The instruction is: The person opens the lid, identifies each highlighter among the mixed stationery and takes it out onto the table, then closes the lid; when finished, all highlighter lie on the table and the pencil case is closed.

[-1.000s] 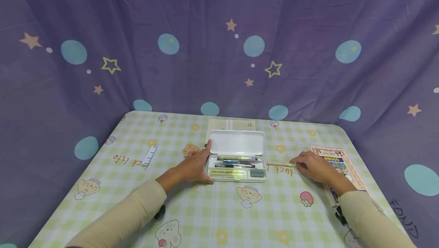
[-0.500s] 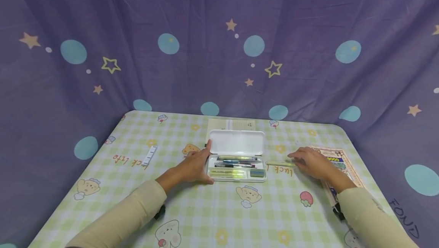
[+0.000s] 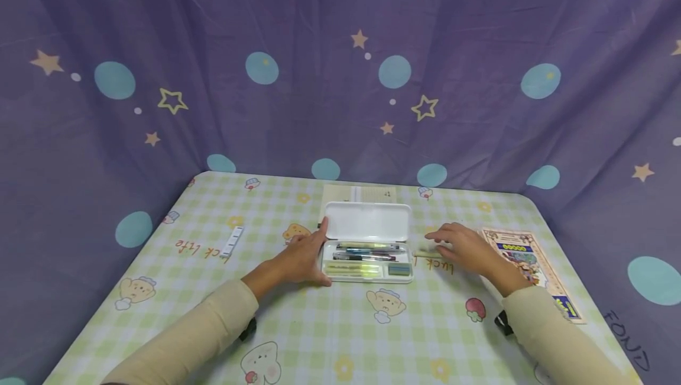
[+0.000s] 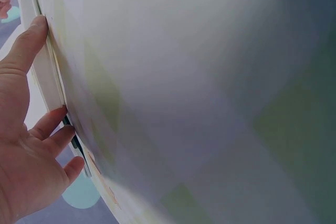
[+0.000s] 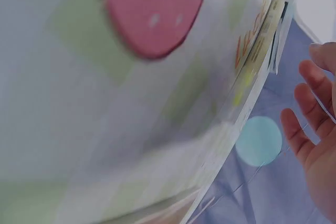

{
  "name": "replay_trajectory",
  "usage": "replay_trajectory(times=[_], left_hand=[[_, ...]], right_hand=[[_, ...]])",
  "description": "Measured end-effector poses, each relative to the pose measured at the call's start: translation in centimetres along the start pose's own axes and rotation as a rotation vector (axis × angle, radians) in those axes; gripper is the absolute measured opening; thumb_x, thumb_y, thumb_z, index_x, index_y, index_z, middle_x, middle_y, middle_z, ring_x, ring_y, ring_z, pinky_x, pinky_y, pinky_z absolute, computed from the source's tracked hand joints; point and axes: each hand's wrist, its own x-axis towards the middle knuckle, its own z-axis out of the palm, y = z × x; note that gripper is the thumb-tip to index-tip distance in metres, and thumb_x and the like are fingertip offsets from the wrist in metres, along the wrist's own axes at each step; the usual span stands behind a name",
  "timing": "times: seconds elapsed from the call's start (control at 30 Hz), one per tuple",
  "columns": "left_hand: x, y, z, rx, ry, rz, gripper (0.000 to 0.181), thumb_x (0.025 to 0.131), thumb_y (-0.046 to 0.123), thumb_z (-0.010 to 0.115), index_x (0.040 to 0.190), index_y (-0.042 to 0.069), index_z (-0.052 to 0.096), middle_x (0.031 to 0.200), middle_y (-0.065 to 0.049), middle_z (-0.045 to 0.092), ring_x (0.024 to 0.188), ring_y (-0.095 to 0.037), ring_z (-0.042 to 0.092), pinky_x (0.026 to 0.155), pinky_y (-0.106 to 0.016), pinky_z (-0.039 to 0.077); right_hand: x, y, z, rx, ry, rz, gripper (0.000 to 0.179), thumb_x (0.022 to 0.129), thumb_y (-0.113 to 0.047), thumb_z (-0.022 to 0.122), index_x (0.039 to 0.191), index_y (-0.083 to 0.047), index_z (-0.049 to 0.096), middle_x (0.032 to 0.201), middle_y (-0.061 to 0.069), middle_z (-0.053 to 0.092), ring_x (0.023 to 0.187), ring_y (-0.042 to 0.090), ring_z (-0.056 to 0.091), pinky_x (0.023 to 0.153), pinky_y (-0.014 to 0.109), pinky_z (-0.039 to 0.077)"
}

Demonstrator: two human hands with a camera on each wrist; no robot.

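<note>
A white pencil case (image 3: 367, 279) stands unfolded mid-table in the head view, lid leaning back. Several pens (image 3: 367, 251) and a grey-blue eraser (image 3: 399, 269) lie inside it. My left hand (image 3: 305, 256) rests against the case's left edge, thumb at the near corner and fingers spread toward the lid; the left wrist view shows thumb and fingertips touching that edge. My right hand (image 3: 465, 248) hovers over a slim pale yellow highlighter (image 3: 424, 254) right of the case, holding nothing. In the right wrist view the highlighter (image 5: 257, 51) lies on the cloth, apart from the loosely extended fingers.
A colourful booklet (image 3: 537, 267) lies at the right, partly behind my right forearm. Behind the case is a cream notebook (image 3: 359, 193), partly covered by the lid. A small white strip (image 3: 232, 241) lies on the left. A purple curtain (image 3: 330, 113) hangs behind the table.
My right hand has let go of the highlighter, risen and shifted left over it. More of the booklet shows. My left hand and the case have stayed still.
</note>
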Motion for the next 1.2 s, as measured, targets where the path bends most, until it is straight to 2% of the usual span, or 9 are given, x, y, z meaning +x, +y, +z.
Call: replay_trajectory(times=[0.3, 0.57, 0.87, 1.0, 1.2], left_hand=[[-0.2, 0.0, -0.1, -0.008, 0.002, 0.001, 0.15, 0.065, 0.051, 0.094, 0.162, 0.001, -0.008, 0.15, -0.014, 0.054, 0.139, -0.029, 0.051, 0.113, -0.058, 0.03], [-0.3, 0.0, -0.1, 0.025, 0.004, 0.01, 0.151, 0.065, 0.053, 0.094, 0.161, -0.001, -0.009, 0.153, -0.016, 0.051, 0.139, -0.03, 0.052, 0.112, -0.058, 0.032], [-0.1, -0.2, 0.2, 0.031, 0.006, 0.013, 0.151, 0.064, 0.054, 0.093, 0.162, 0.002, -0.01, 0.151, -0.013, 0.054, 0.139, -0.028, 0.052, 0.111, -0.057, 0.033], [-0.1, -0.1, 0.1, 0.015, -0.004, 0.012, 0.151, 0.065, 0.054, 0.093, 0.162, 0.003, -0.01, 0.154, -0.013, 0.051, 0.141, -0.029, 0.05, 0.109, -0.056, 0.036], [-0.1, -0.1, 0.1, 0.018, -0.007, 0.006, 0.15, 0.065, 0.054, 0.093, 0.163, 0.004, -0.01, 0.158, -0.014, 0.045, 0.144, -0.03, 0.047, 0.108, -0.056, 0.038]], right_hand=[[2.3, -1.9, 1.0, 0.005, -0.044, -0.018, 0.031, 0.091, -0.013, 0.076, 0.121, -0.017, 0.075, 0.104, -0.002, 0.072, 0.096, 0.016, 0.065, 0.082, 0.04, 0.054], [4.2, -3.6, 1.3, 0.013, -0.068, -0.04, 0.029, 0.092, -0.014, 0.074, 0.121, -0.017, 0.075, 0.105, -0.002, 0.073, 0.097, 0.017, 0.066, 0.083, 0.039, 0.055], [5.3, -5.1, 2.2, 0.005, -0.067, -0.079, 0.029, 0.091, -0.015, 0.074, 0.12, -0.018, 0.076, 0.104, -0.003, 0.073, 0.09, 0.012, 0.064, 0.077, 0.033, 0.054], [5.6, -5.6, 2.4, -0.02, -0.062, -0.109, 0.028, 0.091, -0.018, 0.075, 0.119, -0.018, 0.076, 0.104, -0.003, 0.073, 0.091, 0.013, 0.065, 0.078, 0.034, 0.055], [6.2, -6.1, 3.0, -0.044, -0.056, -0.14, 0.028, 0.091, -0.021, 0.076, 0.119, -0.019, 0.076, 0.102, -0.004, 0.072, 0.085, 0.011, 0.063, 0.073, 0.03, 0.054]])
